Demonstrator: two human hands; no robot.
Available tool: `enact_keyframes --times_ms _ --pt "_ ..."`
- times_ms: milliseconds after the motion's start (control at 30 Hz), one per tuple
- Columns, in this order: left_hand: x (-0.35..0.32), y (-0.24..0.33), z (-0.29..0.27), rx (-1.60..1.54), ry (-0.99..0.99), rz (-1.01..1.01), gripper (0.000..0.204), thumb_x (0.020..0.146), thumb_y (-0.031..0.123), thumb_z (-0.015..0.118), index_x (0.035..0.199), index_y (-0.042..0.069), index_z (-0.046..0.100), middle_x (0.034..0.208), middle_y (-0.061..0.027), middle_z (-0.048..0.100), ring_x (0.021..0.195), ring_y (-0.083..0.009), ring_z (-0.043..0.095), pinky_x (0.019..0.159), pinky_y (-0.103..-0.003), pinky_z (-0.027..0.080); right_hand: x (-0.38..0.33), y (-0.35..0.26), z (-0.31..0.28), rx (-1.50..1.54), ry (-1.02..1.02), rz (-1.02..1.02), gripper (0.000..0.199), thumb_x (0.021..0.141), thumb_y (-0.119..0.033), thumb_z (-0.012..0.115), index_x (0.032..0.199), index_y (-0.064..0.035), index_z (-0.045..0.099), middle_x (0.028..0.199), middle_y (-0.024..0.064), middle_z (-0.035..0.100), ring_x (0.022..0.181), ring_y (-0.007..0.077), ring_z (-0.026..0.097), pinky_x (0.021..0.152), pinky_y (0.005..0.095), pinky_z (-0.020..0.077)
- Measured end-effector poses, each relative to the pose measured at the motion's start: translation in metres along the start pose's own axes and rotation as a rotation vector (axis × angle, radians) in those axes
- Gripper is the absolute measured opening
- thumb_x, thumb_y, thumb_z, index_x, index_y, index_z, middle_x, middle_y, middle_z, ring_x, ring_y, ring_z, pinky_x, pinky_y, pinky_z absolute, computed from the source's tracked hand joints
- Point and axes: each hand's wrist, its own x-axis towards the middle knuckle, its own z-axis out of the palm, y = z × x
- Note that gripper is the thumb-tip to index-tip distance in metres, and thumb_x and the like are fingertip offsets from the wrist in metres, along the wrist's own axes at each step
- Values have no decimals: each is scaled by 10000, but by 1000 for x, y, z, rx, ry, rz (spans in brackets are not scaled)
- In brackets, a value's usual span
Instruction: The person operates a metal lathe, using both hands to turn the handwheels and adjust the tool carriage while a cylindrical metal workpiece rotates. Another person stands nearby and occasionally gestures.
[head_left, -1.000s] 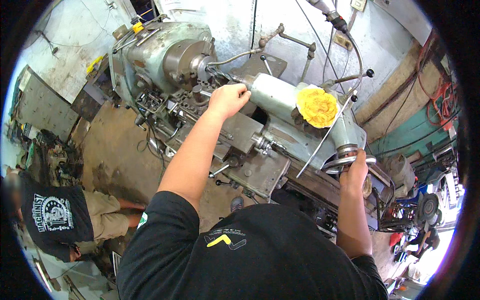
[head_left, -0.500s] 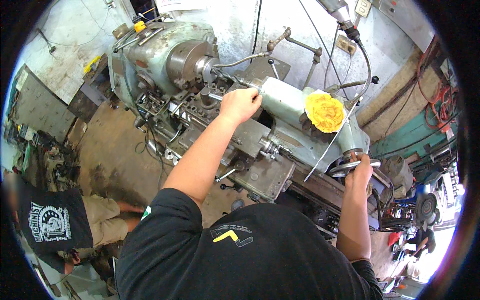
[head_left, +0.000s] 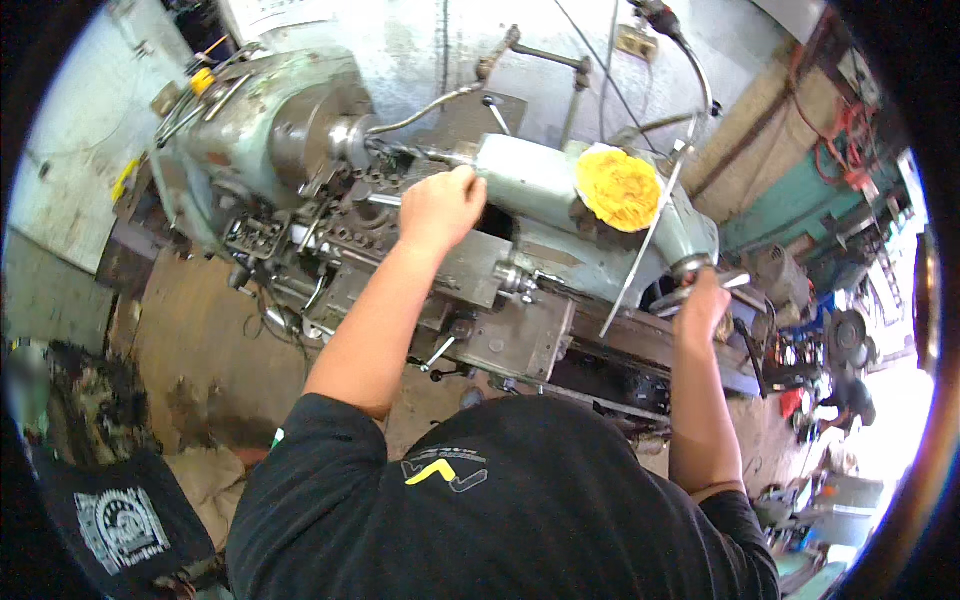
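A green-grey metal lathe stretches across in front of me. My left hand (head_left: 440, 208) is closed in a fist at the front end of the tailstock (head_left: 530, 172), knuckles up; what its fingers hold is hidden. Just beyond it, a spiral drill bit (head_left: 405, 151) points from the tailstock at the round metal workpiece (head_left: 350, 142) in the lathe chuck (head_left: 303, 135). On the right, my right hand (head_left: 703, 305) grips the tailstock handwheel (head_left: 737, 280), its fingers curled around the near side and partly out of sight.
A crumpled yellow cloth (head_left: 618, 188) lies on the tailstock, beside a thin slanting rod (head_left: 632, 262). A bent pipe (head_left: 425, 108) arches over the drill bit. The carriage (head_left: 470, 265) stands below my left forearm. A person in a black shirt (head_left: 120, 515) is at lower left.
The whole view has swung, so the lathe sits further left and higher. My left hand keeps its place by the tailstock's front end. My right hand has shifted on the handwheel, which appears turned.
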Motion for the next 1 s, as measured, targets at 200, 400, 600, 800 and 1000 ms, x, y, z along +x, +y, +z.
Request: enact_keyframes --times_ms 200,400,600,800,1000 --pt "-1 0 2 2 23 46 319 984 386 581 897 89 659 869 -163 726 845 -400 702 725 -544 529 -23 31 18 -242 219 -247 545 865 -110 663 1311 116 443 1211 282 639 1127 387 646 999 424 488" --pt "-1 2 -2 22 -37 17 320 994 397 578 932 100 680 882 -156 733 847 -400 702 722 -529 527 -40 35 24 -116 201 -307 449 842 -31 672 1233 32 459 1100 163 627 1013 285 635 951 392 495" --pt "-1 1 -1 18 -29 36 325 992 405 585 928 99 675 878 -154 731 850 -402 698 726 -526 524 -34 37 14 -62 115 -283 456 818 -62 733 1207 15 507 1045 125 648 986 235 635 921 363 500" --pt "-1 1 -3 32 -59 22 326 989 418 582 971 109 687 944 -156 742 884 -405 703 749 -523 532 -28 24 -8 266 -211 -109 426 868 -90 783 1204 26 549 1084 111 672 1009 206 650 931 353 495" --pt "-1 2 -2 24 -50 16 344 985 414 576 953 90 686 948 -176 740 905 -414 703 773 -543 533 -21 20 -23 320 -365 -48 435 927 -122 749 1257 -1 493 1113 100 611 966 228 661 917 368 513"
